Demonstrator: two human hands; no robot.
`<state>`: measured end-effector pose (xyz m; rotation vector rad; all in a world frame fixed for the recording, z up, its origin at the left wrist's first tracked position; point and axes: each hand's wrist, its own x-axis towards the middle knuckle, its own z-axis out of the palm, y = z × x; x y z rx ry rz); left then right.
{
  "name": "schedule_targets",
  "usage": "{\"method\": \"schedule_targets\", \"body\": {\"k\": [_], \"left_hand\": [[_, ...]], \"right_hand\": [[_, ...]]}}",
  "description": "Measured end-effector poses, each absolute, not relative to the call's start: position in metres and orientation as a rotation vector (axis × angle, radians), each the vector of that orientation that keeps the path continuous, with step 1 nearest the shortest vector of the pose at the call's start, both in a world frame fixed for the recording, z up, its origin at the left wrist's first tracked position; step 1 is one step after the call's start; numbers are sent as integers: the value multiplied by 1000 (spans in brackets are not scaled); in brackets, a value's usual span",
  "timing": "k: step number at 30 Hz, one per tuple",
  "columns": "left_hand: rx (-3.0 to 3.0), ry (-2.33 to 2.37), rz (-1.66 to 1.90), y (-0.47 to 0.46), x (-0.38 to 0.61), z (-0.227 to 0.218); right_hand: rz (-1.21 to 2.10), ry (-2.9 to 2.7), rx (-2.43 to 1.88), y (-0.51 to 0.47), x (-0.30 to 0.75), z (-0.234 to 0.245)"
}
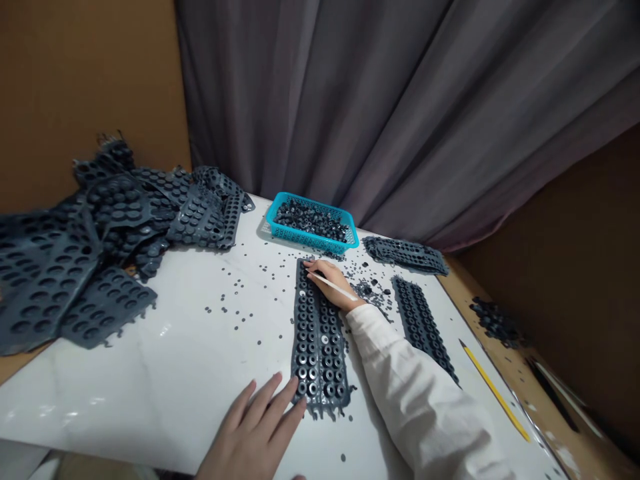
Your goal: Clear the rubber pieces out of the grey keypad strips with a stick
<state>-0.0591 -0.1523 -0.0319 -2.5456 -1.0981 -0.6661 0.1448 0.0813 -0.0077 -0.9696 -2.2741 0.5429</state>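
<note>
Turquoise plastic forms the openwork basket (300, 237) at the far side of my table, loaded with small black pieces (315, 221). Nearer me lies the dark grey studded sheet (320, 347), lengthwise on the glossy white tabletop (200, 393). My right hand (336, 273) grips a slim white stick (320, 278) over its far end; my left hand (257, 427) grasps nothing, fingers spread at its near left corner. Tiny dark discs (259, 343) are strewn around. More sheets are heaped (125, 213) on the left; another sheet (425, 330) and a yellow pencil-like tool (495, 390) lie on the right. Grey curtains (350, 100) hang behind, beside a brown wall (90, 73).
</note>
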Motion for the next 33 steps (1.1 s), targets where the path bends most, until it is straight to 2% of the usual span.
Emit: {"method": "schedule_targets", "body": {"k": [9,15,19,25,33], "left_hand": [[-2539,-1085,-679,-153,-60,-38],[-2477,-1275,-885,-158,-47,-57],[-2456,-1304,-882,-159,-43,-64],[-2483,-1319,-806,-159,-48,-53],[-2513,-1308,-758,-158,-50,-44]], "right_hand": [[552,-2306,-927,80,147,-5],[508,-2359,-955,79,146,-3],[441,-2390,-1013,86,146,-3],[377,-2261,-1137,104,151,4],[537,-2228,-1031,92,145,-4]]}}
